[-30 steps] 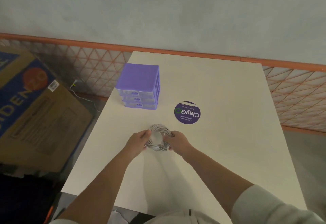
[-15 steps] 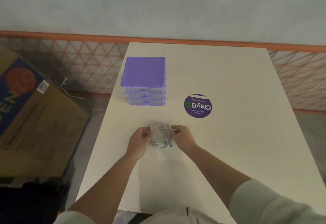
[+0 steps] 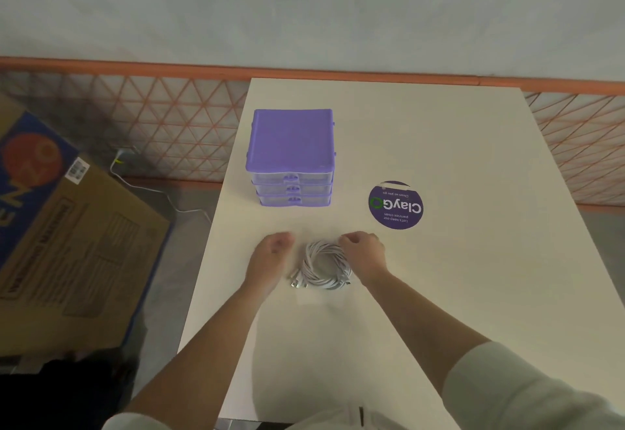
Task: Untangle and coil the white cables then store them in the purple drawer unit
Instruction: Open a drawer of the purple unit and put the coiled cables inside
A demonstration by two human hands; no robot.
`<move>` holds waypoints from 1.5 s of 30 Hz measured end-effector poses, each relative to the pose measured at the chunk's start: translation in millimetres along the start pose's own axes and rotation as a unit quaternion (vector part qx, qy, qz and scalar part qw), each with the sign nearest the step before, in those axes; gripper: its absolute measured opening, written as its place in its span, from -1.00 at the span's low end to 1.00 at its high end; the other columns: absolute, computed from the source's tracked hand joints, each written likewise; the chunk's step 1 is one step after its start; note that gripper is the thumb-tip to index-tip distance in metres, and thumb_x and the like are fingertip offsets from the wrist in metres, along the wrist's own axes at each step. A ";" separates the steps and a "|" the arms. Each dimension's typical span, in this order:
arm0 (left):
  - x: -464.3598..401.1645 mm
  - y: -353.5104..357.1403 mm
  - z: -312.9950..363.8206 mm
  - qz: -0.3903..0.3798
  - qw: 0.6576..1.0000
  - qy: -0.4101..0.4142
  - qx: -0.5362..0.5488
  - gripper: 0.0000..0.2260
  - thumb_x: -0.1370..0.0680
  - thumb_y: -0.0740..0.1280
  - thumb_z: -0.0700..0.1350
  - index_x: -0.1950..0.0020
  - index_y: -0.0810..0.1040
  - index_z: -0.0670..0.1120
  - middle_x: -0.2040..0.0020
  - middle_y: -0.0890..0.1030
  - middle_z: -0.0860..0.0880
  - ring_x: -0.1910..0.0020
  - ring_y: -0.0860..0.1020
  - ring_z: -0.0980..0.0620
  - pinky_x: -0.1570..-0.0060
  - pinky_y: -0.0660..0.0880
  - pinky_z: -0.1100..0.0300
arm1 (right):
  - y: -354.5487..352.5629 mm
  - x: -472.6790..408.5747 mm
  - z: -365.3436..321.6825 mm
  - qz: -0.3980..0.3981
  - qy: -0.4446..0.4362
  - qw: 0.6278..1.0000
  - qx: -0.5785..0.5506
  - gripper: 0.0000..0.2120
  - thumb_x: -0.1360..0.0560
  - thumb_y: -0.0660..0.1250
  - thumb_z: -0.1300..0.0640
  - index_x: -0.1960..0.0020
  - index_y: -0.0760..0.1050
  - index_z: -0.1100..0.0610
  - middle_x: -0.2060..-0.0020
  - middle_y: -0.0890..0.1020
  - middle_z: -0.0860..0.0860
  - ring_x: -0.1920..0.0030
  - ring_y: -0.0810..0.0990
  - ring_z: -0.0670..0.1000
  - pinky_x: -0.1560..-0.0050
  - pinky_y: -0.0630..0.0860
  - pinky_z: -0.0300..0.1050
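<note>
1. White cables (image 3: 324, 265), wound into a round coil, lie flat on the table (image 3: 439, 294), nearer the person than the purple drawer unit (image 3: 291, 155).
2. Right hand (image 3: 365, 255) is on the coil's right rim, fingers (image 3: 348, 238) curled over the top strands and gripping them.
3. Left hand (image 3: 270, 260) sits just beside the coil's left edge, apart from it, fingers loosely curled and holding nothing.
4. Plug ends poke out at the coil's near-left side, towards the free hand.
5. All three drawers look closed, their fronts facing the person.
6. Key relation: the unit stands straight beyond the coil, slightly left, so the idle left hand seems better placed to pull a drawer while the right carries the coil.
</note>
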State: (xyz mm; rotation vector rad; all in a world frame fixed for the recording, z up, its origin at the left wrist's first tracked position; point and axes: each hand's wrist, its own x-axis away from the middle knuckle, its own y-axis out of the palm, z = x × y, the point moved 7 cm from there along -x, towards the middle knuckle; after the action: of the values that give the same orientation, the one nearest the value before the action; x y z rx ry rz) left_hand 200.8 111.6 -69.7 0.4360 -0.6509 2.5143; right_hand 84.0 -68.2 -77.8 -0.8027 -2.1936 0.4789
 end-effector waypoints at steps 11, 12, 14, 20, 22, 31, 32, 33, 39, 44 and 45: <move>-61.9 -52.2 91.8 0.075 0.982 0.110 0.135 -0.67 -0.43 0.43 0.18 -0.09 0.61 0.02 -0.03 0.68 -0.01 -0.01 0.65 0.02 0.00 0.59 0.10 | 37.8 -26.8 -64.1 -0.072 -0.017 0.996 -0.046 -0.71 -0.53 0.32 0.04 -0.04 0.65 0.25 0.15 0.66 0.15 0.02 0.56 0.16 -0.03 0.47 -0.05; -65.6 -49.6 91.8 0.058 0.982 0.102 0.146 -0.69 -0.46 0.45 0.13 -0.13 0.60 0.02 -0.04 0.68 0.01 0.00 0.65 0.09 0.04 0.58 0.18 | 40.9 -29.3 -67.7 -0.078 -0.015 0.995 -0.052 -0.71 -0.53 0.33 0.06 -0.04 0.64 0.28 0.21 0.62 0.14 0.13 0.54 0.12 0.07 0.44 -0.09; -67.9 -44.6 91.4 0.034 0.982 0.090 0.164 -0.81 -0.51 0.43 0.03 -0.09 0.58 0.07 0.00 0.67 0.09 0.09 0.65 0.24 0.15 0.52 0.35 | 46.7 -34.6 -73.6 -0.083 -0.010 0.995 -0.062 -0.74 -0.54 0.33 0.09 -0.03 0.64 0.28 0.22 0.57 0.06 0.18 0.48 0.04 0.12 0.36 -0.15; -72.6 -42.2 93.3 0.028 0.979 0.074 0.187 -0.83 -0.50 0.44 -0.02 -0.08 0.59 0.07 0.01 0.68 0.10 0.12 0.65 0.25 0.22 0.49 0.44 | 62.6 -48.4 -88.0 -0.101 0.029 0.984 -0.144 -0.79 -0.53 0.36 0.13 0.27 0.49 0.02 0.32 0.60 0.00 0.34 0.47 0.00 0.22 0.40 -0.16; -75.3 -41.8 92.3 0.030 0.979 0.065 0.190 -0.85 -0.49 0.45 -0.03 -0.04 0.59 0.08 0.02 0.67 0.13 0.16 0.63 0.31 0.25 0.48 0.48 | 63.1 -51.7 -84.9 -0.101 0.090 0.970 -0.202 -0.86 -0.53 0.36 0.13 0.21 0.49 0.05 0.35 0.61 -0.01 0.44 0.42 -0.04 0.36 0.38 -0.21; -76.5 -45.2 87.9 0.042 0.979 0.044 0.192 -0.73 -0.46 0.48 -0.01 -0.13 0.59 0.00 -0.01 0.66 0.12 0.15 0.61 0.35 0.25 0.44 0.53 | 69.4 -54.8 -75.2 -0.133 0.216 0.916 -0.310 -0.86 -0.44 0.44 0.24 0.23 0.51 0.11 0.37 0.57 0.02 0.44 0.35 -0.06 0.44 0.30 -0.23; -75.4 -45.1 88.7 0.042 0.980 0.041 0.192 -0.74 -0.46 0.48 0.00 -0.12 0.59 0.01 0.00 0.65 0.13 0.17 0.60 0.36 0.25 0.45 0.52 | 67.9 -55.0 -73.6 -0.133 0.219 0.920 -0.296 -0.86 -0.43 0.45 0.24 0.24 0.51 0.11 0.39 0.55 0.01 0.46 0.31 -0.07 0.45 0.26 -0.24; -74.9 -45.0 89.1 0.041 0.980 0.040 0.190 -0.75 -0.46 0.48 0.00 -0.11 0.58 0.03 0.00 0.65 0.15 0.17 0.60 0.37 0.25 0.45 0.51 | 66.8 -53.4 -72.8 -0.135 0.220 0.924 -0.281 -0.87 -0.42 0.45 0.23 0.24 0.52 0.10 0.41 0.52 0.00 0.47 0.27 -0.07 0.45 0.23 -0.25; -73.6 -46.0 91.6 0.033 0.981 0.048 0.183 -0.80 -0.47 0.47 0.00 -0.07 0.58 0.05 0.03 0.64 0.16 0.21 0.59 0.39 0.30 0.43 0.54 | 61.8 -46.9 -69.7 -0.155 0.175 0.950 -0.206 -0.91 -0.45 0.44 0.16 0.05 0.58 0.10 0.41 0.49 -0.03 0.48 0.24 -0.08 0.47 0.19 -0.25; -73.1 -48.9 91.8 0.025 0.984 0.049 0.168 -0.72 -0.46 0.47 0.07 -0.13 0.58 0.04 0.00 0.66 0.14 0.13 0.62 0.32 0.23 0.49 0.47 | 33.0 -44.3 -59.8 -0.175 0.151 0.965 -0.122 -0.68 -0.36 0.51 -0.07 0.23 0.45 0.11 0.41 0.39 -0.02 0.47 0.26 -0.06 0.47 0.16 -0.24; -72.5 -49.0 92.0 0.025 0.985 0.048 0.164 -0.73 -0.46 0.46 0.07 -0.11 0.58 0.06 0.01 0.65 0.15 0.14 0.62 0.33 0.23 0.49 0.47 | 27.3 -44.0 -54.7 -0.167 0.160 0.965 -0.123 -0.62 -0.34 0.51 -0.14 0.21 0.43 0.12 0.41 0.35 0.00 0.47 0.27 -0.04 0.46 0.16 -0.22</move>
State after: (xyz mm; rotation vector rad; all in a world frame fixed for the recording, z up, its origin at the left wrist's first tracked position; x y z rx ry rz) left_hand 303.2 72.6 -5.4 0.4138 -0.2115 2.6789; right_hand 159.2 -72.8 -79.5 -0.5709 -2.0467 -0.0879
